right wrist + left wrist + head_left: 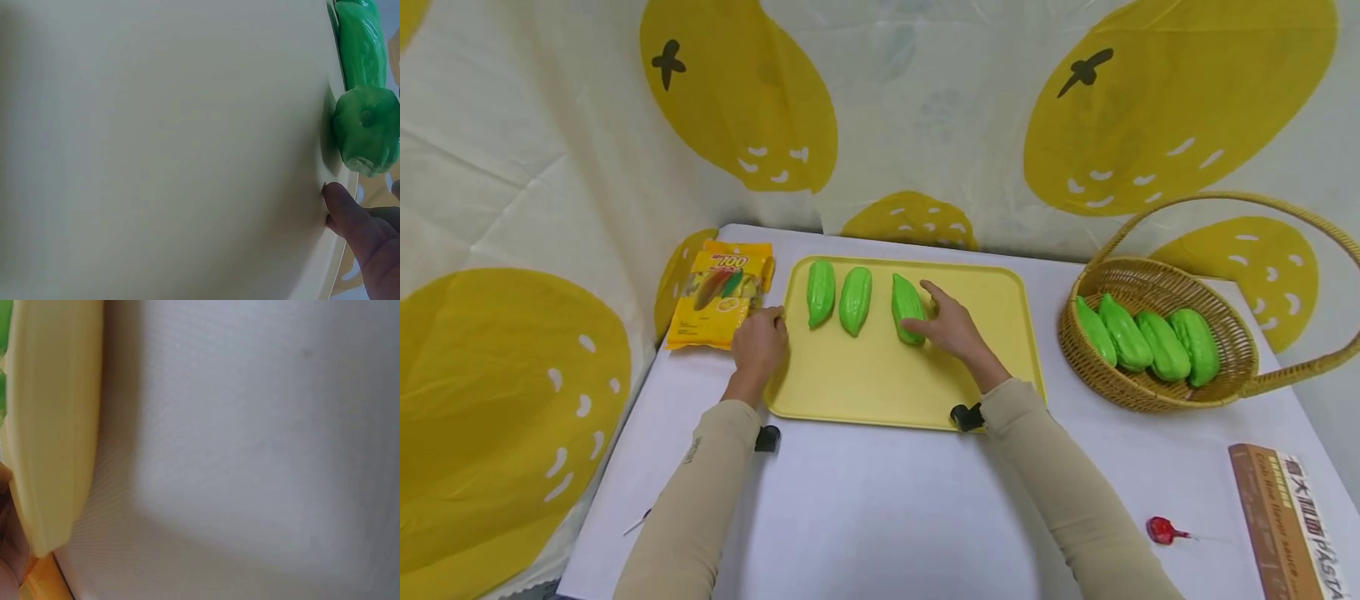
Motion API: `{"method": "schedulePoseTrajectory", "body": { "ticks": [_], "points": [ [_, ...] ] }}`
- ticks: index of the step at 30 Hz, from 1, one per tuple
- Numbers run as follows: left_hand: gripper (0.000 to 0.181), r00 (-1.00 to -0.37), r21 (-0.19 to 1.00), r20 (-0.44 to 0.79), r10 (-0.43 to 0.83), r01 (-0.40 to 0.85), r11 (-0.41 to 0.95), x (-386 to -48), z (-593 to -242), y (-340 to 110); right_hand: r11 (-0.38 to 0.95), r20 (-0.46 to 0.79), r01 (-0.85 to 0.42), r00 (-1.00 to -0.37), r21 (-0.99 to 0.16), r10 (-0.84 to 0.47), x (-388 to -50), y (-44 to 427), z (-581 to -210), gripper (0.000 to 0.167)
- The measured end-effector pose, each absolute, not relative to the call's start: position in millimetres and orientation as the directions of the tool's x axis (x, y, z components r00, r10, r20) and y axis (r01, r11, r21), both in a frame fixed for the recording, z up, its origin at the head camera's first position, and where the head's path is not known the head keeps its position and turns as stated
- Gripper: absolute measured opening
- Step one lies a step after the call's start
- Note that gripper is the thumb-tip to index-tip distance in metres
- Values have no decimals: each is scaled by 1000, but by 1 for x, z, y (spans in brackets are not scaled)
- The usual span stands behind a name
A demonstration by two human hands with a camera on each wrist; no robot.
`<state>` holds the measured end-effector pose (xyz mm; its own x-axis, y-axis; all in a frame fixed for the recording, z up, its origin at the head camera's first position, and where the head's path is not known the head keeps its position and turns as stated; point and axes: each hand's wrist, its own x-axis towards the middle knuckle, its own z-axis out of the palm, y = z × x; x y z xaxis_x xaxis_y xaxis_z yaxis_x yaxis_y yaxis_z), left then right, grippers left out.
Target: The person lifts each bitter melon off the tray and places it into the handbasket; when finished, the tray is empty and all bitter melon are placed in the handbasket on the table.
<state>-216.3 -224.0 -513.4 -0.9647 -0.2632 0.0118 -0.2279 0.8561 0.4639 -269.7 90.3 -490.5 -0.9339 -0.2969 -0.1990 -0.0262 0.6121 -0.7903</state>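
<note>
My left hand [760,340] grips the tray [850,379]; my spread right hand [955,328] perhaps touches the third gourd [906,301]; the basket [1108,390] holds four more gourds [1162,346].

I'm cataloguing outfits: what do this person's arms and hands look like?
The left sleeve and right sleeve are long, beige; the left bears a small dark marking. A black device shows beside each wrist. Left hand and right hand are ungloved.

Bright green gourds [907,303], yellow tray [865,375]
</note>
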Motion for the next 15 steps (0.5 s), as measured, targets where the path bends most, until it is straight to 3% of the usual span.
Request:
{"method": "schedulePoseTrajectory", "body": {
  "ticks": [15],
  "points": [
    [35,-965,462,9,-261,-228,857,-216,-511,-223,617,-163,-75,-933,-783,-321,-265,80,-494,84]
  ]
}}
